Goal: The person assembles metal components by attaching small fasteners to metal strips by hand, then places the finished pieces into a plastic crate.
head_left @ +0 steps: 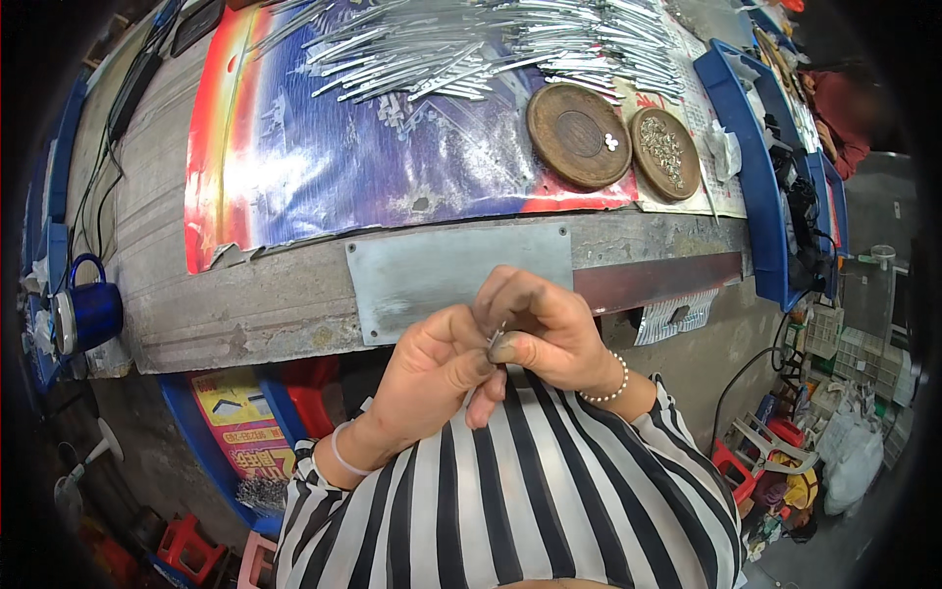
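Note:
My left hand and my right hand meet in front of my striped top, just off the table's near edge. Fingertips of both are pinched together around a small, thin metal piece. Most of that piece is hidden by the fingers, so its exact kind cannot be made out. Beyond the hands, a grey metal plate is fixed along the table edge. Farther back lies a large heap of slim silvery metal strips on a colourful poster sheet.
Two round wooden dishes stand right of centre: one bears a few small white bits, the other many tiny metal parts. A blue bin borders the right side. At far left is a blue mug. Another person sits beyond the bin.

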